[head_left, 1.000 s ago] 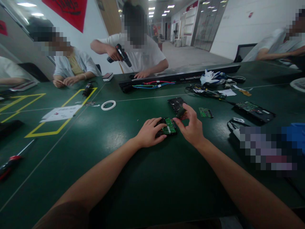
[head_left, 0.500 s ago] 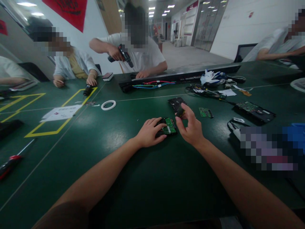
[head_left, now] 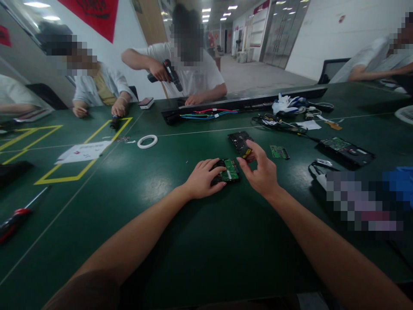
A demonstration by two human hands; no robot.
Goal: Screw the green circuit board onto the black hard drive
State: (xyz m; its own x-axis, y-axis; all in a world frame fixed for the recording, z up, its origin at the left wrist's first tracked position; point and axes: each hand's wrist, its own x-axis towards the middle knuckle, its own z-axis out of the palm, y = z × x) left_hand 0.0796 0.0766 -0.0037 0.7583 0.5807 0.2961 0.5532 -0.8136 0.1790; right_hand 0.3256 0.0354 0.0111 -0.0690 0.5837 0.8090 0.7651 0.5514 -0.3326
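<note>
My left hand (head_left: 206,178) lies over a hard drive (head_left: 231,168), its fingers on the green circuit board and its thumb along the near edge, pinning it to the table. The drive's left part is hidden under the hand. In my right hand (head_left: 260,170), just right of that drive, is a short screwdriver (head_left: 247,152) with a black and yellow handle, pinched between the fingers; no shaft shows. Behind it a second hard drive (head_left: 239,141), black, lies flat. A loose green circuit board (head_left: 279,151) rests to the right of the right hand.
At the right lies a black drive enclosure (head_left: 346,153) with a cable. Cables (head_left: 277,122) and white gloves (head_left: 287,103) are farther back. A long black bar (head_left: 248,103) spans the far side, where a person holds a power drill (head_left: 172,75). A tape ring (head_left: 147,141) and red-handled screwdriver (head_left: 16,219) are leftward.
My right hand has turned the screwdriver so its yellow end shows, and its fingers have shifted slightly. The left hand and the drive beneath it stay put.
</note>
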